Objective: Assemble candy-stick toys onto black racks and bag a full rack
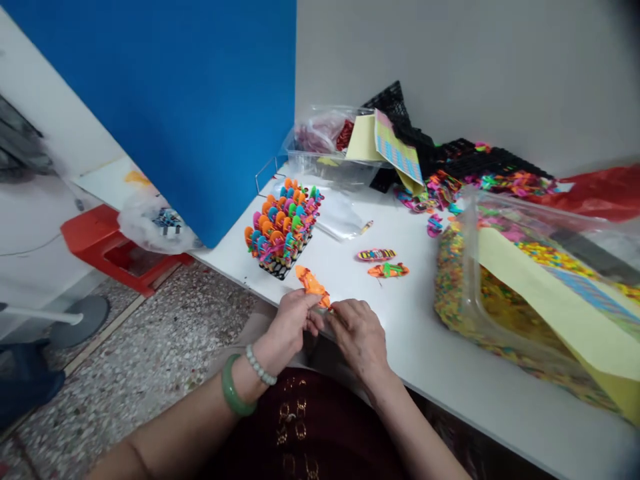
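My left hand pinches the near end of an orange toy skateboard at the front edge of the white table. My right hand is closed beside it, fingertips touching the same end of the board. On the table just beyond lie two finished little skateboards, one striped and one orange with green. A black rack filled with several colourful boards standing on edge sits to the left of them.
A large clear bag of coloured parts with yellow sticker sheets fills the right side. Black trays, loose parts, a clear tub and a sticker sheet sit at the back. A blue panel and red stool stand left.
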Motion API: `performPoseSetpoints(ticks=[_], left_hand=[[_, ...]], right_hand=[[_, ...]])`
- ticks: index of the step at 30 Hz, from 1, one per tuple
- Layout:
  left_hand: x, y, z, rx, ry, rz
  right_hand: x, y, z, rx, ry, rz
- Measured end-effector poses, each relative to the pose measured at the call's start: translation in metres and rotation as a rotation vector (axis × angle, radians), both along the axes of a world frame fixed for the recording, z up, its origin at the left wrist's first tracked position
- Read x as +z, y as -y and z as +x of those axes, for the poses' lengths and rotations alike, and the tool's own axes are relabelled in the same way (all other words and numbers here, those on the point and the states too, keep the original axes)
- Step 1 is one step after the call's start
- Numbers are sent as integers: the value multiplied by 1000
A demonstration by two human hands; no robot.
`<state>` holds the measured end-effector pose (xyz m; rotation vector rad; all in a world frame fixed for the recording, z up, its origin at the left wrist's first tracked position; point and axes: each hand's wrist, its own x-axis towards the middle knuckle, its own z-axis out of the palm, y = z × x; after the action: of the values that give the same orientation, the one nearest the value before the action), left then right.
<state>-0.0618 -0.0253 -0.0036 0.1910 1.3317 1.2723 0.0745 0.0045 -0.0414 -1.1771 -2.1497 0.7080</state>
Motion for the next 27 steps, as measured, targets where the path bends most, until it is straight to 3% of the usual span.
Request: performPoseSetpoints(ticks=[2,4,6,9,11,13,16,20,24,27], left_hand=[[5,12,-9,-105,-5,17],[5,24,-27,-169,-86,27],[-2,30,-55,-89,-314,17],[-17,23,-104,174,-868,57],[-25,11,-131,76,-1201,63],[-30,-1,-145,-77,-1353,44],[-32,-9,-140,-228,-1352,40],[-34,-4,-114,-367,-1363,93],[-36,-1,-104,-392,-1417,69],[-39,-2,-106,-394,-1420,87]], right_hand=[[3,-4,1,-9,55,7],[5,-9,2,-24,6,-83],[5,-14,-1,-36,-107,-220],[8,-18,-13,-18,-307,-455],[11,-18,-28,37,-411,-560],[14,-18,-42,82,-464,-598],[14,-22,-56,70,-472,-609],[8,-29,-54,-1,-504,-545],[-2,-28,-52,-141,-490,-438],[-10,-25,-58,-129,-477,-369]])
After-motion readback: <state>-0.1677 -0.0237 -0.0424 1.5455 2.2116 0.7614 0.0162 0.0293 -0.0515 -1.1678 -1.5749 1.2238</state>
